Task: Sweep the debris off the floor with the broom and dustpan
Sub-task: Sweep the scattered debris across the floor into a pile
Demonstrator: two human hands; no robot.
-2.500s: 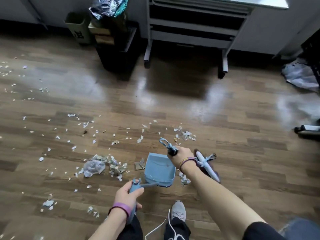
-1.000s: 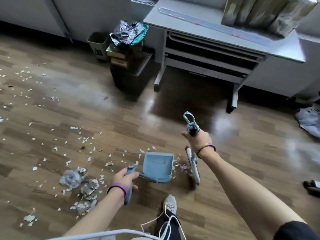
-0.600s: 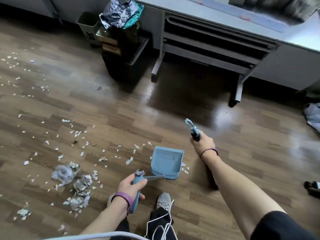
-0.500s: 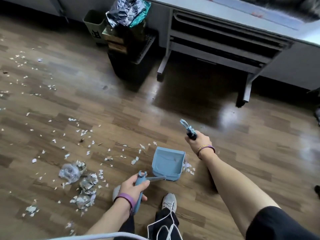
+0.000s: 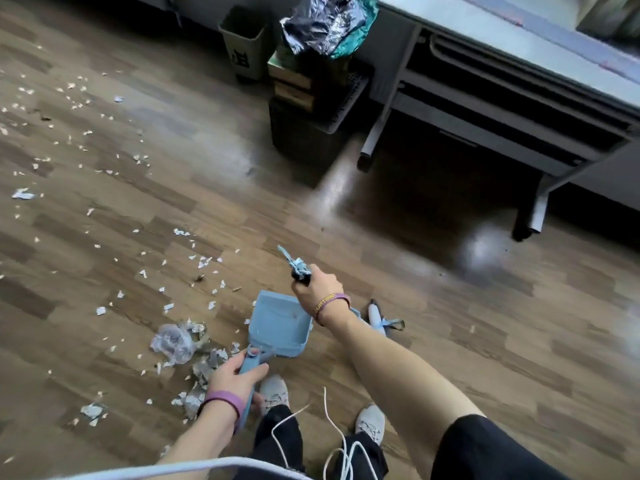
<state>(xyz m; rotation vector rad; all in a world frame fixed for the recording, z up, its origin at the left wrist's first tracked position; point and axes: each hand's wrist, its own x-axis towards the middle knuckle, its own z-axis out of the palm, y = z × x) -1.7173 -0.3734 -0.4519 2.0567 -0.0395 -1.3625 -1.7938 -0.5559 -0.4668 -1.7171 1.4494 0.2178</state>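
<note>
A light blue dustpan rests on the wood floor just ahead of my feet. My left hand is closed around its handle. My right hand grips the dark top of the broom handle, and the broom's pale head shows on the floor to the right of my forearm. A pile of crumpled foil and clear plastic debris lies left of the dustpan. Small white scraps are scattered across the floor to the left and ahead.
A grey metal desk on legs stands at the back right. A dark crate stack topped with crumpled foil and a small bin stand at the back. My two shoes are below the dustpan.
The view has swung left and down. The dustpan and my left hand have shifted slightly left toward the debris pile, and the broom head has come out to the right of my forearm.
</note>
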